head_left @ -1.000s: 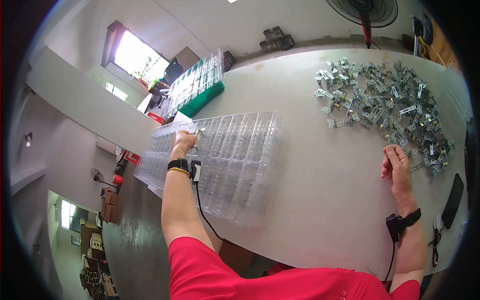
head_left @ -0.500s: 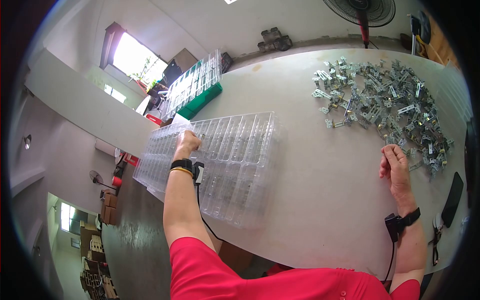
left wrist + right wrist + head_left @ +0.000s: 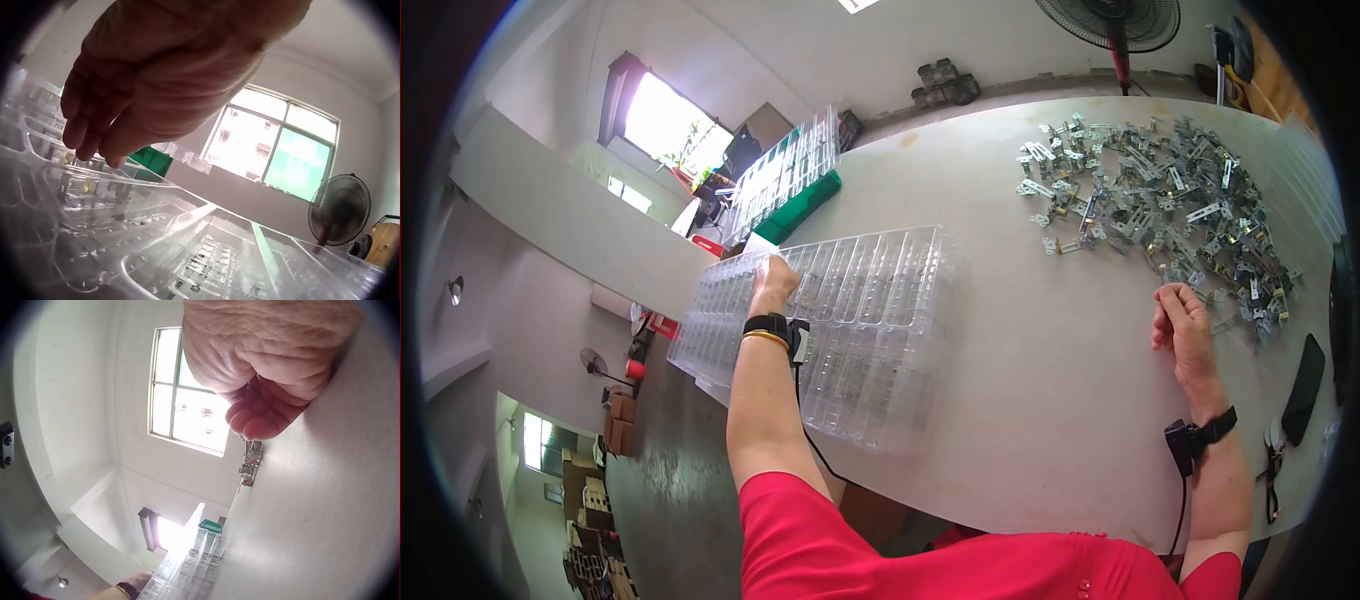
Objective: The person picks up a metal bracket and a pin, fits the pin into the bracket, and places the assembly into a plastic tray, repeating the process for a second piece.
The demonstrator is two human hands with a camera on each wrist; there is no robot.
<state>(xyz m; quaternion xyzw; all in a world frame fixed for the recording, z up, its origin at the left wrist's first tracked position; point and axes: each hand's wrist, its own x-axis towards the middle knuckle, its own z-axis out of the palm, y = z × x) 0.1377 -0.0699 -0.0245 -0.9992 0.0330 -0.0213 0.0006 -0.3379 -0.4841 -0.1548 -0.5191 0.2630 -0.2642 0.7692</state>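
Note:
My left hand (image 3: 774, 284) reaches over the far-left part of a clear compartment tray (image 3: 878, 328). In the left wrist view the fingers of that hand (image 3: 150, 81) bend down to the compartments, their tips at a small metal part (image 3: 90, 186); whether they pinch it is hidden. My right hand (image 3: 1185, 330) rests on its side on the table, fingers loosely curled, beside a spread pile of metal hinge-like parts (image 3: 1190, 205). In the right wrist view nothing shows in the fingers of this hand (image 3: 269, 375), and a few metal parts (image 3: 250, 462) lie beyond them.
Behind the clear tray stands a green box (image 3: 800, 207) with clear trays on it. A black phone-like object (image 3: 1304, 390) and scissors-like tools (image 3: 1273, 460) lie at the right edge of the pale table (image 3: 1040, 400). A fan (image 3: 1115, 25) stands beyond the table.
The left hand held a metal part visibly a second ago; it has moved slightly away and down to the compartments, and the part is out of sight in the head view. The right hand stays resting.

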